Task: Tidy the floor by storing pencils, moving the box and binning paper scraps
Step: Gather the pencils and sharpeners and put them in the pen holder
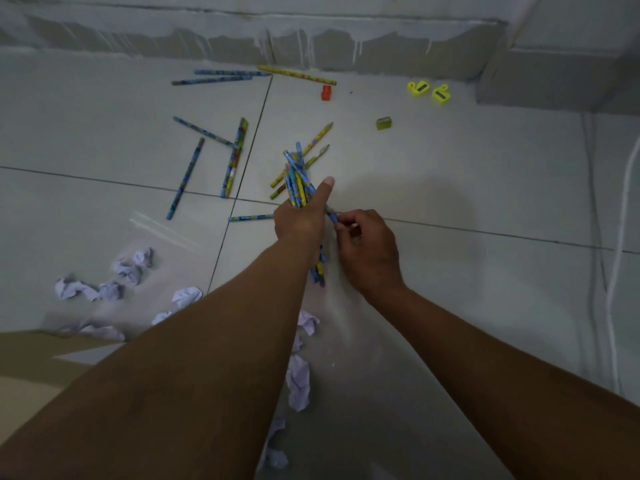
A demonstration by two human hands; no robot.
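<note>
Pale tiled floor [450, 188]: loose pencils [185, 178] left of the fingers [327, 188], sharpeners [429, 90] beyond, crumpled paper scraps [131, 268] nearer.

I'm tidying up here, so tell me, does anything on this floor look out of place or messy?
Yes. Loose pencils lie scattered at all angles across the tiles, crumpled paper scraps litter the floor near the arms, and sharpeners sit strewn by the wall. The left hand grips a pencil bundle.
</note>
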